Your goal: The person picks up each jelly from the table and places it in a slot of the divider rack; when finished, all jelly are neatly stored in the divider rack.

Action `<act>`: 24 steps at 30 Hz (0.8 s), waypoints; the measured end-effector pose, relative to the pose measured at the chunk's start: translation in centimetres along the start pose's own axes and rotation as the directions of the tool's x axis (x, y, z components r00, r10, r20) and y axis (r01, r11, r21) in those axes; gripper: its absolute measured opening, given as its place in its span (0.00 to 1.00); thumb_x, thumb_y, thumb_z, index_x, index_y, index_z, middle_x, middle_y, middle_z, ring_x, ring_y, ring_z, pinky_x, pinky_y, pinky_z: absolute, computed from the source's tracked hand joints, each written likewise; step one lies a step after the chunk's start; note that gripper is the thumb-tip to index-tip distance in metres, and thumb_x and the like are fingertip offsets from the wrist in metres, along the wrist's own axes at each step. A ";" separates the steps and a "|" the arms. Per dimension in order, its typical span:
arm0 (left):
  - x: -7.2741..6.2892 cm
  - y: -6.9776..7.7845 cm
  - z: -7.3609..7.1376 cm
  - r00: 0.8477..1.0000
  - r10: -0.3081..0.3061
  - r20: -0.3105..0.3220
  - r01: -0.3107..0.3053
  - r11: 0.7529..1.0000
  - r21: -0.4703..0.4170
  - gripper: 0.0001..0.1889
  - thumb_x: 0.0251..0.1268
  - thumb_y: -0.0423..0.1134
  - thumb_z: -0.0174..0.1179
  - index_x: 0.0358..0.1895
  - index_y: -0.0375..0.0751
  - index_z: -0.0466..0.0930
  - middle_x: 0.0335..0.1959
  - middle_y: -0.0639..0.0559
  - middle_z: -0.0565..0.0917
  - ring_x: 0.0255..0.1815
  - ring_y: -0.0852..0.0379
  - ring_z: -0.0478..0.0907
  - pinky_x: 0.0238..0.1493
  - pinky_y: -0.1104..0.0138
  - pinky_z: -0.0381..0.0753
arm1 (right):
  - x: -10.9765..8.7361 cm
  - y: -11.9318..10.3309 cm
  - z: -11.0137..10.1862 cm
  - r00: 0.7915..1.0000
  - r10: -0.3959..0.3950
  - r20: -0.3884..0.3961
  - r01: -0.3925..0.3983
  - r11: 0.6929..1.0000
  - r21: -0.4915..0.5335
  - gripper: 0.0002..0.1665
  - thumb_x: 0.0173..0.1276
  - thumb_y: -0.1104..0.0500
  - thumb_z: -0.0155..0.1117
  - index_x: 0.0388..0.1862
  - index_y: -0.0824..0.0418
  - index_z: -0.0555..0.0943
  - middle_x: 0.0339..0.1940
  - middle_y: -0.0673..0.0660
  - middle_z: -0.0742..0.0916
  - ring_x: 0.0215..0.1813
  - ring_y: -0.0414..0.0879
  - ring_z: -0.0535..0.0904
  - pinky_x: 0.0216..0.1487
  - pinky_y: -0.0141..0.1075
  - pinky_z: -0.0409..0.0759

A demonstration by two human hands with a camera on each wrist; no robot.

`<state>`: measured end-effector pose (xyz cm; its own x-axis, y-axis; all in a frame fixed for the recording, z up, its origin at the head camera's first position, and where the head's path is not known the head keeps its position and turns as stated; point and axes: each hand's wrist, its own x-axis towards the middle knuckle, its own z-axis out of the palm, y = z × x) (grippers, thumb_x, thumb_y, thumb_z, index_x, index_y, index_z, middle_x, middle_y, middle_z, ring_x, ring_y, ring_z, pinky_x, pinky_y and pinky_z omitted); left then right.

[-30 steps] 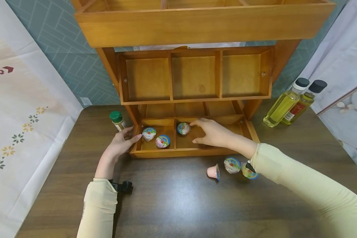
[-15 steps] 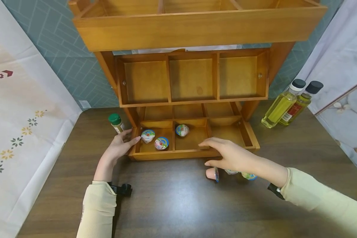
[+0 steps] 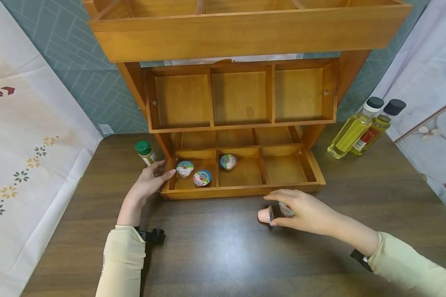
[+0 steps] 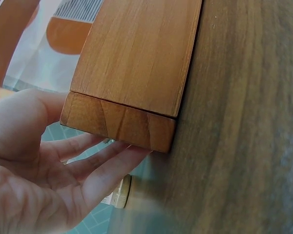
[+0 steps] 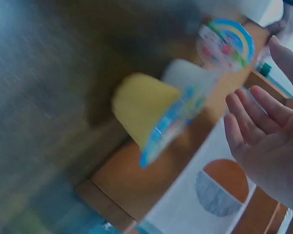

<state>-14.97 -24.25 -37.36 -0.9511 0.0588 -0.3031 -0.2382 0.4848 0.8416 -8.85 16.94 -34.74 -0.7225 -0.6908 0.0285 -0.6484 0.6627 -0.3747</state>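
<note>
Pink cup is lying on its side on the table, lid facing the right hand, at its thumb tip. That hand is standing wide, thumb well apart from fingers, gripping nothing (whether the thumb is touching the lid, cannot tell). White cup is sitting between fingers and thumb; yellow cup is lying nearer the wrist. Likely trouble: a thumb nudging the rim could be setting the pink cup rolling; fingers coming in low could be knocking the white one. Beyond the fingertips, the wooden rack is standing; the left hand is pinching its end wall, thumb inside, fingers outside. A careless pull there could be shifting the rack.
</note>
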 end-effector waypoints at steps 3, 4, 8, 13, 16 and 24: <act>0.0 0.0 0.0 1.000 -0.003 -0.001 0.003 1.000 0.001 0.40 0.68 0.50 0.54 0.73 0.34 0.45 0.70 0.34 0.57 0.70 0.37 0.55 0.66 0.49 0.61 | -0.2 0.2 0.8 1.000 -0.017 -0.012 0.016 0.999 -0.051 0.35 0.54 0.41 0.70 0.58 0.56 0.76 0.54 0.50 0.81 0.57 0.49 0.76 0.57 0.49 0.73; 0.0 0.0 -0.1 1.000 -0.005 -0.001 0.005 1.000 -0.001 0.40 0.68 0.50 0.54 0.73 0.34 0.45 0.71 0.34 0.57 0.70 0.37 0.55 0.66 0.49 0.61 | -0.2 0.2 1.1 1.000 -0.023 -0.019 0.022 0.997 -0.068 0.36 0.52 0.41 0.71 0.58 0.56 0.76 0.54 0.50 0.81 0.56 0.48 0.76 0.58 0.49 0.73; -0.1 0.0 -0.1 1.000 -0.013 0.001 0.013 1.000 -0.003 0.40 0.68 0.50 0.54 0.73 0.35 0.44 0.71 0.34 0.56 0.70 0.37 0.54 0.66 0.49 0.60 | -0.1 0.4 2.0 0.997 -0.053 -0.051 0.045 0.990 -0.134 0.39 0.49 0.38 0.72 0.55 0.58 0.78 0.51 0.51 0.82 0.55 0.48 0.77 0.58 0.49 0.71; -0.1 -0.1 -0.1 1.000 -0.001 -0.004 0.001 1.000 -0.002 0.40 0.68 0.50 0.54 0.73 0.34 0.45 0.70 0.34 0.58 0.70 0.38 0.55 0.66 0.49 0.61 | 0.0 0.6 3.0 0.993 -0.080 -0.091 0.062 0.980 -0.187 0.37 0.48 0.37 0.72 0.52 0.59 0.80 0.48 0.52 0.84 0.53 0.49 0.78 0.58 0.49 0.70; 0.0 -0.1 -0.1 1.000 0.007 -0.007 -0.007 1.000 0.008 0.40 0.67 0.50 0.54 0.73 0.33 0.46 0.70 0.34 0.59 0.70 0.38 0.56 0.66 0.49 0.61 | 0.1 0.6 3.2 0.990 -0.083 -0.114 0.059 0.978 -0.202 0.35 0.48 0.39 0.73 0.50 0.59 0.81 0.46 0.52 0.85 0.52 0.49 0.78 0.60 0.52 0.68; 0.3 -0.1 0.0 1.000 0.003 -0.007 -0.003 1.000 0.021 0.40 0.68 0.50 0.53 0.73 0.33 0.46 0.70 0.34 0.58 0.70 0.38 0.55 0.66 0.49 0.60 | 0.2 0.7 3.4 0.985 -0.090 -0.150 0.067 0.986 -0.154 0.33 0.46 0.46 0.77 0.50 0.59 0.80 0.47 0.51 0.85 0.53 0.47 0.78 0.63 0.54 0.64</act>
<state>-15.20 -24.31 -37.52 -0.9533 0.0540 -0.2972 -0.2312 0.5026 0.8330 -8.59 16.29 -38.10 -0.6889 -0.6964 0.2011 -0.7244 0.6516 -0.2249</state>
